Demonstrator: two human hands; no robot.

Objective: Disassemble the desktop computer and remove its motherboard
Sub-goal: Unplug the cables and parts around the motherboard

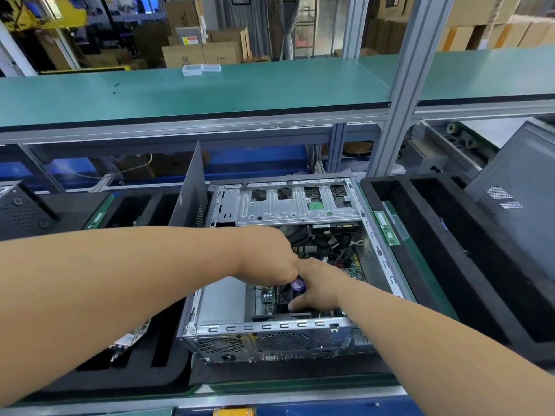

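While side panel off: grey steel desktop computer case (pixel 270 331) laid flat, directly under both hands. Green motherboard (pixel 345 259) inside, seated. Right hand (pixel 318 288) clenched round purple-capped screwdriver handle (pixel 298 285), upright for screw access. Left hand (pixel 270 253) overlapping, grip hidden; probably steadying.
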